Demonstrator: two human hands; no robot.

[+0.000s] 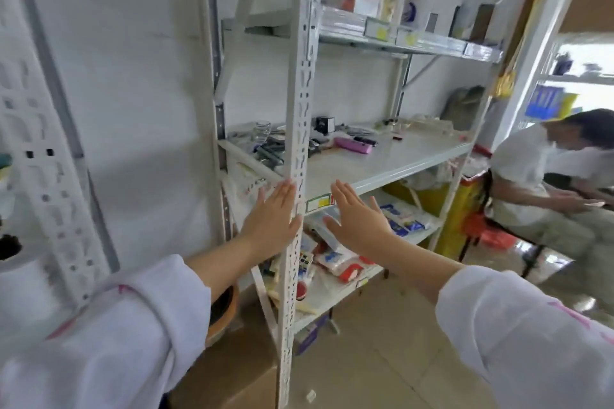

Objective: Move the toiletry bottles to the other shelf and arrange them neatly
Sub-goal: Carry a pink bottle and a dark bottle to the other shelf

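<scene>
Both hands flat, empty — left hand, right hand — flanking shelf upright.

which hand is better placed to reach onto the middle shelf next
Right, probably. The right hand is open in front of the shelf's open front edge, while the left hand, also open, sits left of the upright post, which stands between it and the shelf.

Left hand, right hand flat, empty

A white slotted-metal shelving rack stands against a plain white wall, with beige floor tiles below and a bright window to its right.
</scene>
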